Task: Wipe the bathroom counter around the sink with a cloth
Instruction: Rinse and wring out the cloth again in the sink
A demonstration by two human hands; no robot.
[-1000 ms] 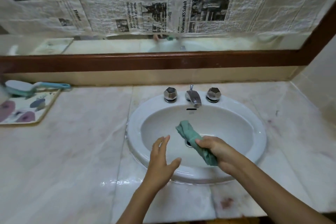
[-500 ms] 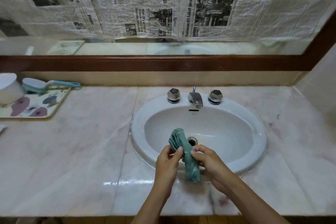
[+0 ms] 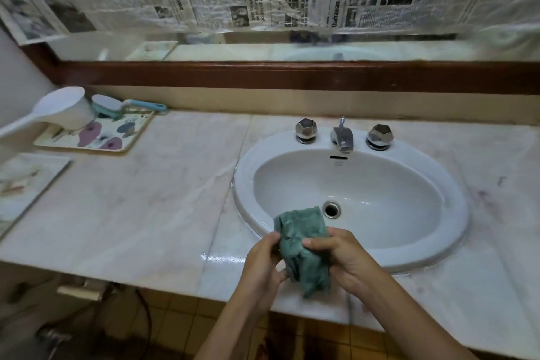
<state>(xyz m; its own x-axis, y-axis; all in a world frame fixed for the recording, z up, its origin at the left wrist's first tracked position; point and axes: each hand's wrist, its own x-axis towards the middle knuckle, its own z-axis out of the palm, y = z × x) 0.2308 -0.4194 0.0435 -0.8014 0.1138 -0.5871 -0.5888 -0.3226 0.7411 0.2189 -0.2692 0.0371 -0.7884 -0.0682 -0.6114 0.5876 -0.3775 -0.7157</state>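
A crumpled green cloth [image 3: 304,242] hangs over the near rim of the white oval sink [image 3: 455,231]. My left hand [image 3: 261,264] pinches its left edge and my right hand [image 3: 346,257] grips its right side, both held above the front of the pale marble counter [image 3: 140,213]. The sink bowl holds only its drain [image 3: 331,209]. A wet, shiny patch lies on the counter just left of my hands.
A chrome tap [image 3: 342,137] with two faceted knobs [image 3: 305,130] [image 3: 380,135] stands behind the bowl. At the far left a flowered tray [image 3: 117,140] carries a white scoop [image 3: 62,112] and a blue-handled brush [image 3: 128,105]. Newspaper covers the mirror above a wooden ledge.
My left hand came in and took hold of the cloth beside my right. Both hands drew the cloth back from the bowl to the near rim, and my view swung left.
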